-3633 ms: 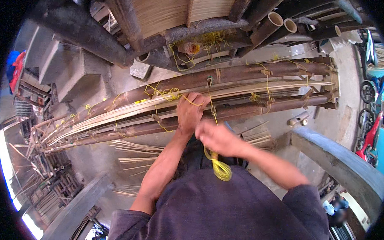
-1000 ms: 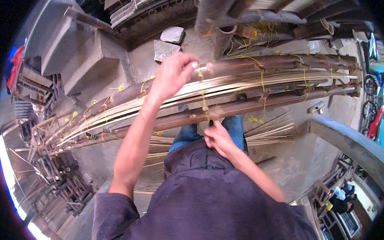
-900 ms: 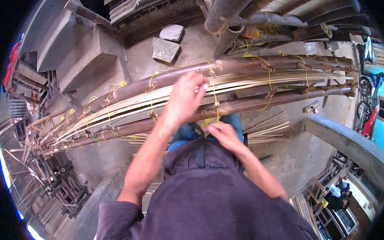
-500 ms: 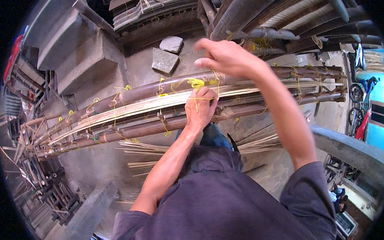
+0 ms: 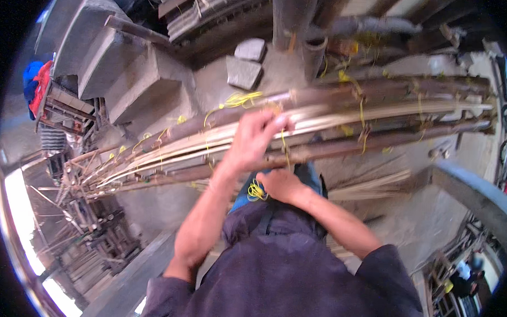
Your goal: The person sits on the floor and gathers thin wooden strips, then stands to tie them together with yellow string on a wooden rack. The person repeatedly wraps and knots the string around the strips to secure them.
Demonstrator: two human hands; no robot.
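A long bundle of pale split strips [image 5: 221,136] lies lengthwise between two dark bamboo poles, the far one [image 5: 196,121] and the near one [image 5: 315,153]. My left hand [image 5: 249,139] is over the strips, blurred, fingers curled in a pinch where a yellow cord [image 5: 285,149] drops from its fingertips toward the near pole. Close to my lap, my right hand [image 5: 286,186] is closed on a looped hank of yellow cord [image 5: 256,190]. Another yellow cord hank [image 5: 240,99] rests on the far pole. Several yellow ties run along the poles.
Concrete steps [image 5: 156,79] rise at the far left, and two flat stone blocks [image 5: 243,72] lie beyond the poles. More strips [image 5: 370,185] lie on the floor at right, near a concrete ledge [image 5: 473,191]. Upright bamboo [image 5: 294,23] stands at the back.
My right hand has come down from above the far pole to near my lap, with a cord hank. My left hand has shifted slightly left and stays over the strips. The whole view has turned.
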